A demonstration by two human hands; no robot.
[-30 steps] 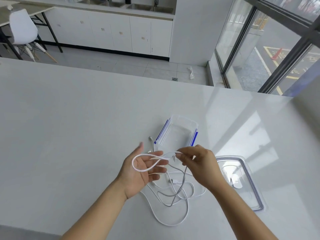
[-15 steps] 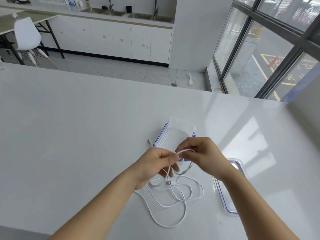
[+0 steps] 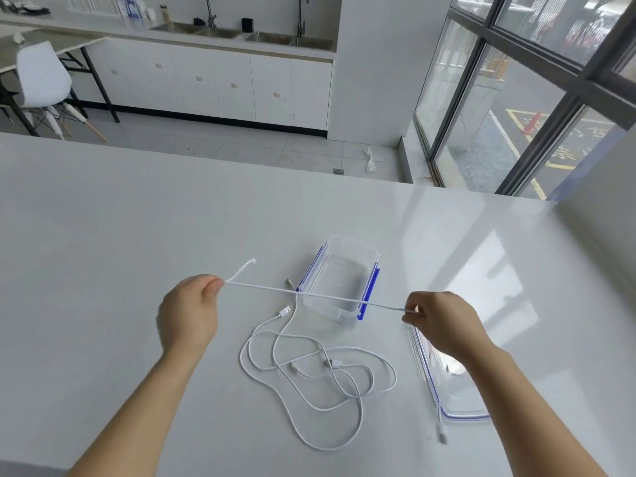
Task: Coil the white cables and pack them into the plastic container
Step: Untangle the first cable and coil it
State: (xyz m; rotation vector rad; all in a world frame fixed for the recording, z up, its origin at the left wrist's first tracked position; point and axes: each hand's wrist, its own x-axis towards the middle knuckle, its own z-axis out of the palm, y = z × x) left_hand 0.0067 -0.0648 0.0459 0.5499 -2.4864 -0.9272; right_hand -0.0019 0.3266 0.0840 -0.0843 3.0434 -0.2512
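a: where's the white cable (image 3: 309, 295)?
b: pulled straight between both hands, crossing over the near end of the plastic container (image 3: 330, 311).
a: grips?
b: left hand (image 3: 189, 315) pinches it at the left, right hand (image 3: 437, 321) pinches it at the right.
a: the rest?
b: loose cables (image 3: 330, 364) tangle on the counter (image 3: 103, 270) nearer; the lid (image 3: 454, 401) lies right.

Loose cables (image 3: 320, 373) before open container (image 3: 339, 287).

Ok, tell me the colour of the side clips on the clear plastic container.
Blue side clips, clearest in the head view.
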